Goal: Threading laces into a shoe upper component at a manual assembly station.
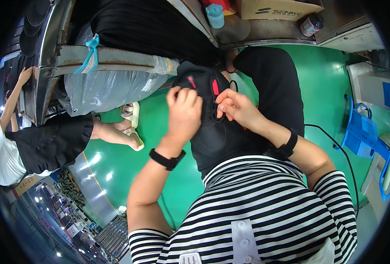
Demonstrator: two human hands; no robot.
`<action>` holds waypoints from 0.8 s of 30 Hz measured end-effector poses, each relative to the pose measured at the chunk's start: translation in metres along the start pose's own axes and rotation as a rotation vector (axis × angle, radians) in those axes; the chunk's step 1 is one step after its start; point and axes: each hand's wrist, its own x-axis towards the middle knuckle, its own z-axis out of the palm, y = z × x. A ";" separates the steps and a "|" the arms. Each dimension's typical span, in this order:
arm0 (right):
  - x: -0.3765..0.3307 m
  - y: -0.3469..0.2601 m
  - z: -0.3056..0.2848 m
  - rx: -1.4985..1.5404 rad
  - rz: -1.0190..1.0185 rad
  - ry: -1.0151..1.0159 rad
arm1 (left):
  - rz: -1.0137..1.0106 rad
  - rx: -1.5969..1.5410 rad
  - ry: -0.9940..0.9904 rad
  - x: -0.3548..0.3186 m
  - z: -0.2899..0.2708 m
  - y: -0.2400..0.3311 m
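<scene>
A black shoe (209, 125) with red patches rests over my lap, its rounded toe toward me. My left hand (184, 112) is closed in a curl against the shoe's left side; its fingertips are hidden, so what they grip does not show. At the shoe's opening, my right hand (234, 108) pinches a thin black shoelace (214, 112) between thumb and fingers. Part of the lace hangs in a loop over the front of the shoe.
Ahead on the left stands a metal-framed rack (107, 59) with plastic-wrapped black material. A worktop at the back holds a cardboard box (274, 9), a light-blue bottle (215, 16) and a dark-capped jar (312, 25). Another person (49, 138) stands left; a blue stool-like object (363, 130) is right.
</scene>
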 end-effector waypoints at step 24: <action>-0.009 -0.023 -0.010 -0.158 -0.025 0.013 | -0.228 -0.229 0.049 0.004 -0.022 -0.015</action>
